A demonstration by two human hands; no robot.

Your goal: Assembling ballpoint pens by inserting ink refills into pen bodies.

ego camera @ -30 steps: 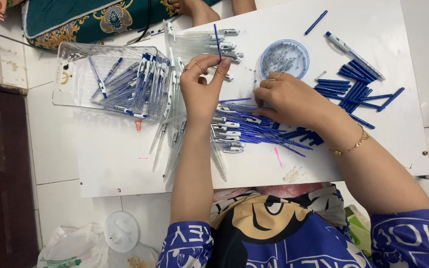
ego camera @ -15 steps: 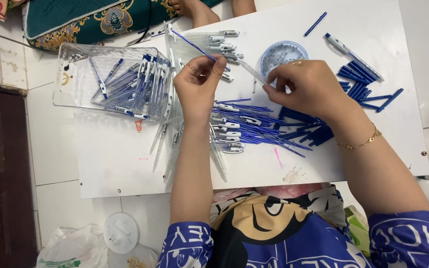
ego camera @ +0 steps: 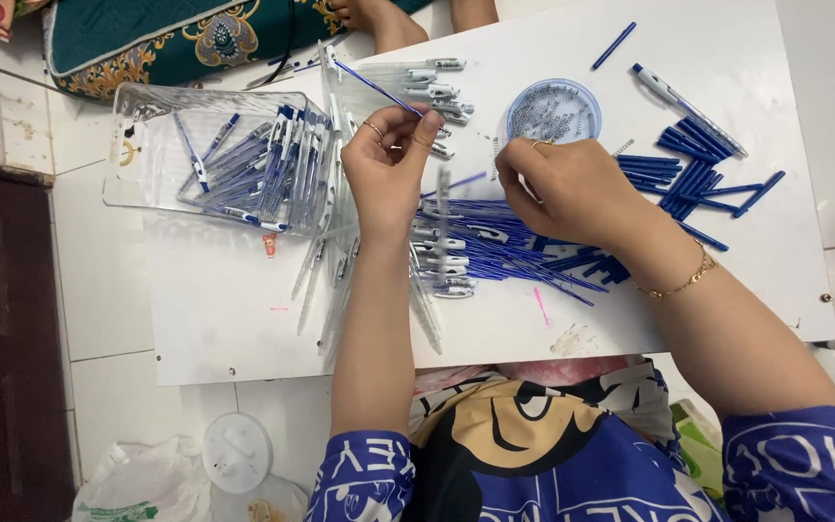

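Lying across the floor tiles, a white board (ego camera: 244, 319) carries everything here. At its upper left a clear tray (ego camera: 147, 179) holds finished pens, most lying with their long axes running up and down the view. In the middle, a heap of blue refills (ego camera: 524, 256) and clear barrels (ego camera: 442, 253) spreads mostly left to right, partly hidden under both wrists. A round dish (ego camera: 553, 108) of tiny parts sits above the right hand; what the parts are is too small to tell. The left hand (ego camera: 388, 174) pinches one refill (ego camera: 374, 85) between thumb and fingertips; its long axis slants, the free end pointing up-left toward the tray, the lower end hidden in the fingers. The right hand (ego camera: 572, 188) is curled knuckles-up over the heap; whether it holds anything cannot be told.
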